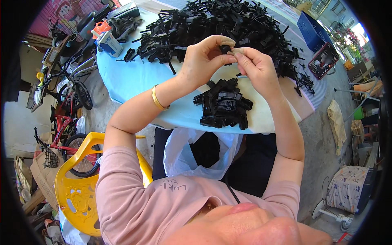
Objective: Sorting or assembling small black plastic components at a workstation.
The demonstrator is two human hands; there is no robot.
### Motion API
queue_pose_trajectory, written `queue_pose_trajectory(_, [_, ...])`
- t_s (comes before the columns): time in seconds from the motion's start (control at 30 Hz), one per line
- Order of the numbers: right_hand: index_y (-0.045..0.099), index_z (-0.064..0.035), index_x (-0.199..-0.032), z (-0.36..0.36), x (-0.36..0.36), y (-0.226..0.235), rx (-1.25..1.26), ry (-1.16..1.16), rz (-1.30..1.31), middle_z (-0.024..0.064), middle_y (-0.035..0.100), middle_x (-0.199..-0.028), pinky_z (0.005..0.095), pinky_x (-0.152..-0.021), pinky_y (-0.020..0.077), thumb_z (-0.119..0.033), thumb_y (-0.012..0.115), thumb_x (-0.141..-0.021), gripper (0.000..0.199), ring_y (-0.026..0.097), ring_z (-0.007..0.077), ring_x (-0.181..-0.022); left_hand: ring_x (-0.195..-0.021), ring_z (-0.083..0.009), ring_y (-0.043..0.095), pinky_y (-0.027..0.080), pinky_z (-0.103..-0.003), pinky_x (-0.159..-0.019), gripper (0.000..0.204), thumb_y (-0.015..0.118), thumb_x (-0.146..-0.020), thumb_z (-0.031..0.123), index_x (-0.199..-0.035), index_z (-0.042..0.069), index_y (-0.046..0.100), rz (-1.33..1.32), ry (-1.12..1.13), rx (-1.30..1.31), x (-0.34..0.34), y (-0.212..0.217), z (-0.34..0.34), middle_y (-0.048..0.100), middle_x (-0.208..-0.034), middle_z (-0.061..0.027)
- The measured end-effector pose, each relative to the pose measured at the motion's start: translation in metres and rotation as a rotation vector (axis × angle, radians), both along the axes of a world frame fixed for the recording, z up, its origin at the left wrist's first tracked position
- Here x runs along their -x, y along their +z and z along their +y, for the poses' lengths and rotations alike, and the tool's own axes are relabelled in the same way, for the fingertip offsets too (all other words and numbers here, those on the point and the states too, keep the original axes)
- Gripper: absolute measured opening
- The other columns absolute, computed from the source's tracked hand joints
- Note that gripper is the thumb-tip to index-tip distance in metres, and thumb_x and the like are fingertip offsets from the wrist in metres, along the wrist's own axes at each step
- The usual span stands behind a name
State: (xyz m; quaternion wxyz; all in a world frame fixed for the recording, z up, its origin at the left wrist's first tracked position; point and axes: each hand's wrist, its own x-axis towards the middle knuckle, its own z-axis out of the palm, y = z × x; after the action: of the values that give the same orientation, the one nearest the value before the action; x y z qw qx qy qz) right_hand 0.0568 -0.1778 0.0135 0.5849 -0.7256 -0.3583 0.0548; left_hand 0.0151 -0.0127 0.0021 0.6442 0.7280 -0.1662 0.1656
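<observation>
Thumb and fingers of the left hand [201,60] pinch a small black plastic part [225,49] above the light-blue tablecloth [130,83]; on the right hand [258,65], thumb and fingertips press together just beside it, their exact hold unclear. Nearer the body lies a small heap of black pieces [225,105]; beyond spreads a far larger pile [212,25].

Your view is bright, with daylight strongest at upper right.
Glare bleaches the background beside the plants [349,50]; your pale tablecloth [134,77] reflects plenty of light, while the heaped black parts [216,28] merge darkly. The fisheye bends your outer edges and blackens the corners.
</observation>
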Motion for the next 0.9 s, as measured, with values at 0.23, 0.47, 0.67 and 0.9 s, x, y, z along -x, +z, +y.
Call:
queue_pose_trajectory(0.23, [0.061, 0.0, -0.098, -0.002, -0.007, 0.0, -0.226, -0.049, 0.013, -0.0043, 0.048, -0.064, 0.0166, -0.052, 0.0343, -0.017, 0.058, -0.085, 0.021, 0.043, 0.0018, -0.059, -0.085, -0.0115, 0.061, 0.05, -0.023, -0.075, 0.046, 0.06, -0.078, -0.004, -0.121, 0.001, 0.047, -0.16, 0.106, -0.23, 0.001, 0.004, -0.001, 0.063, -0.097, -0.0083])
queue_pose_trajectory(0.47, [0.063, -0.0025, -0.095, -0.004, -0.001, 0.006, -0.006, -0.097, -0.307, -0.0019, 0.061, -0.075, 0.0157, -0.053, 0.0372, -0.007, 0.071, -0.072, 0.024, 0.046, 0.0, -0.062, -0.079, -0.0213, 0.063, 0.052, -0.03, -0.071, 0.072, 0.075, -0.065, 0.012, -0.128, 0.008, 0.04, -0.397, 0.175, -0.59, 0.006, 0.01, 0.004, 0.063, -0.094, -0.0105])
queue_pose_trajectory(0.67, [0.061, -0.0003, -0.099, -0.007, -0.013, 0.001, -0.197, -0.085, -0.201, 0.0, 0.063, -0.083, 0.0149, -0.058, 0.0423, -0.007, 0.063, -0.081, 0.02, 0.054, 0.0024, -0.067, -0.108, -0.0175, 0.05, 0.044, -0.031, -0.088, 0.062, 0.076, -0.064, 0.012, -0.119, 0.004, 0.051, -0.395, -0.077, -0.504, -0.001, 0.038, 0.036, 0.055, -0.115, -0.0085])
queue_pose_trajectory(0.9, [0.057, -0.0018, -0.105, -0.009, -0.013, 0.0, -0.23, 0.228, 0.058, -0.0043, 0.054, -0.075, 0.0137, -0.047, 0.0267, -0.016, 0.058, -0.086, 0.024, 0.039, 0.0001, -0.056, -0.092, -0.0207, 0.061, 0.05, -0.03, -0.081, 0.055, 0.072, -0.07, 0.007, -0.118, -0.005, 0.046, 0.198, -0.711, 0.106, -0.009, 0.02, 0.043, 0.06, -0.104, -0.0133])
